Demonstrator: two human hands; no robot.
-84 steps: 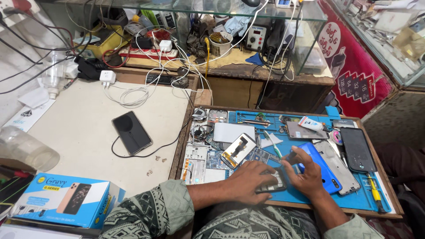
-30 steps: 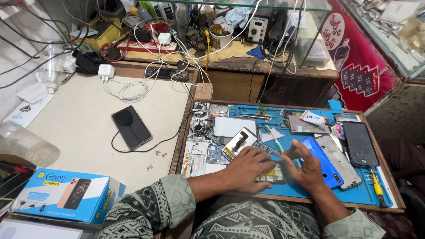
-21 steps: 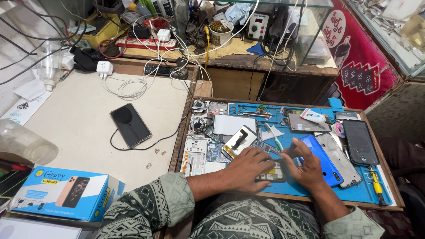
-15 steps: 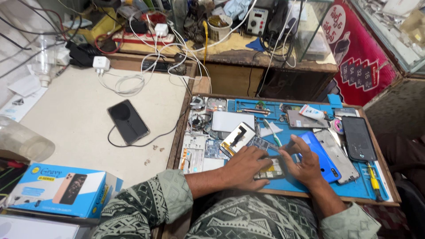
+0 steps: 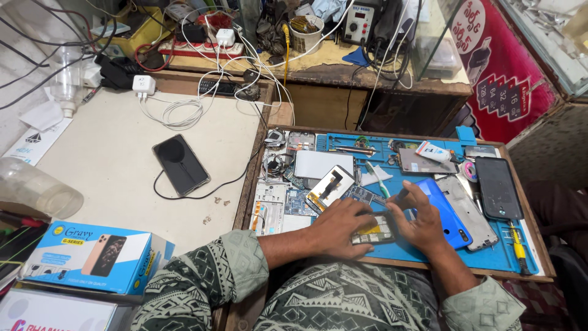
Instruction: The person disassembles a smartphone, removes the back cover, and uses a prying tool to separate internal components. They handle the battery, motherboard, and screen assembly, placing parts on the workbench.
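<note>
While the view has swung a little lower and closer than it was a second ago, both hands sit much where they were, over the opened phone (image 5: 376, 228) near the front edge of the blue work mat (image 5: 490, 254). The left hand (image 5: 340, 227) lies flat on the phone's near end, fingers spread, pressing it down rather than gripping it. The right hand (image 5: 422, 220) is curled, thumb and forefinger pinched on a thin dark tool (image 5: 392, 202) whose tip meets the phone's upper edge. Nearly three seconds ago that hand lay lower and flatter on the mat; now its fingers are raised and closed on the tool, which suggests the fine work on the board has started in earnest, with the phone steadied for it.

Round them little has shifted. A blue back cover (image 5: 446, 211) lies just beside the right hand, a loose screen (image 5: 331, 187) just beyond the left, and a dark phone (image 5: 497, 187) further right on the mat. Off the tray, a black phone (image 5: 180, 164) rests on its cable on the pale table (image 5: 110, 159), and a blue phone box (image 5: 92, 254) stands near the left sleeve.
</note>
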